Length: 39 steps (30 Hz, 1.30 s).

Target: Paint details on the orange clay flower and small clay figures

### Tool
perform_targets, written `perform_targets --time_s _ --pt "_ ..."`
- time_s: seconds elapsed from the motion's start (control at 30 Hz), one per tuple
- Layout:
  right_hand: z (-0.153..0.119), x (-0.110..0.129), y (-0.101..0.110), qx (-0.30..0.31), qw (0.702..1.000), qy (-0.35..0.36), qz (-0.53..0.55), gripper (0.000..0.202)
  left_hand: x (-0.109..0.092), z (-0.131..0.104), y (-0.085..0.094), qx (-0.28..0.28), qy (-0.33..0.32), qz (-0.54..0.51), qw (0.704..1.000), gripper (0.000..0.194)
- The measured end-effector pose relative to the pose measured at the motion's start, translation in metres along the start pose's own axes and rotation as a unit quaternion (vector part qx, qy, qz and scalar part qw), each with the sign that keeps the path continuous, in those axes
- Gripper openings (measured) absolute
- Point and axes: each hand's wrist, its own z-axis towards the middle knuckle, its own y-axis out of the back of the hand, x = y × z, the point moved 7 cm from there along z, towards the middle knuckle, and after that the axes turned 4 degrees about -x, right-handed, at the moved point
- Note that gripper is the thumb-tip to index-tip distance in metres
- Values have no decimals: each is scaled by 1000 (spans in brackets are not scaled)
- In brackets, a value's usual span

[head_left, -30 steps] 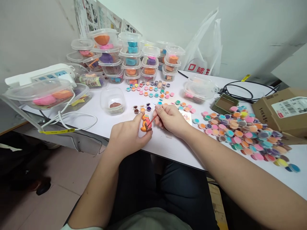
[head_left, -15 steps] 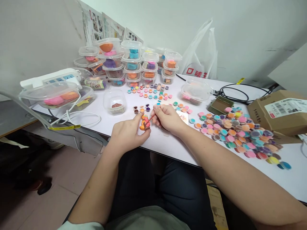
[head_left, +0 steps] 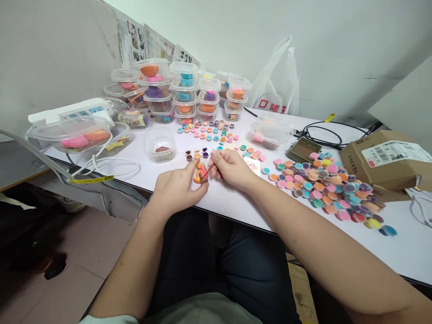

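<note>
Between the thumb and fingers of my left hand [head_left: 177,186] is a small painted figurine [head_left: 201,173], orange with pink and brown patches, held just above the table's front part. My right hand [head_left: 229,166] pinches a thin reddish paintbrush [head_left: 209,169], whose tip meets the figurine's side. Just beyond the fingers stand a few small open paint pots [head_left: 189,157], dark brown, orange and purple. A white card [head_left: 252,165] with pinkish smears lies beside my right hand, partly hidden by it.
A large heap of coloured paint pots [head_left: 327,184] spreads on the right, before a cardboard box [head_left: 388,157]. Stacked clear tubs [head_left: 184,96] line the wall. A clear tub with brown stuff [head_left: 160,146], a green tray [head_left: 303,150] and a white cable [head_left: 118,168] lie about.
The view has shifted slightly, so the things on the right sit a little further left. Both hands keep their hold, and the brush stays against the figurine with a small change of angle.
</note>
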Motion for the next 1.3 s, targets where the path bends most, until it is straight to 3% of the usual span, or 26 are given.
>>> perform_targets --time_s 0.17,0.3,0.43,0.6,0.7,0.8,0.97,1.17,1.3 --pt "-2 4 6 -39 999 -13 -22 57 -1 -1 3 5 -8 -3 1000 72" --pt "1 7 23 -110 993 -12 37 62 -3 -2 6 2 -17 -5 1000 81" --pt "3 8 38 -140 990 -24 -3 67 -7 -4 7 -11 -42 3 999 84" --pt "-2 12 24 -60 992 -57 -99 72 -11 -7 8 -32 -67 -18 997 83" --pt "-5 14 11 -42 987 -90 -129 71 -13 -8 9 -43 -78 -30 996 78" --pt "-3 20 -2 -9 990 -98 -102 67 -13 -8 9 -43 -81 -33 995 73" --pt "-4 31 -18 116 992 -41 -41 58 -13 -8 8 -27 -91 -50 994 74" --pt "-7 35 -18 138 990 -11 -14 51 -7 -7 6 15 -83 -73 994 87" --pt "-11 32 -16 153 987 -34 -32 47 -4 -8 7 24 -74 -94 993 99"
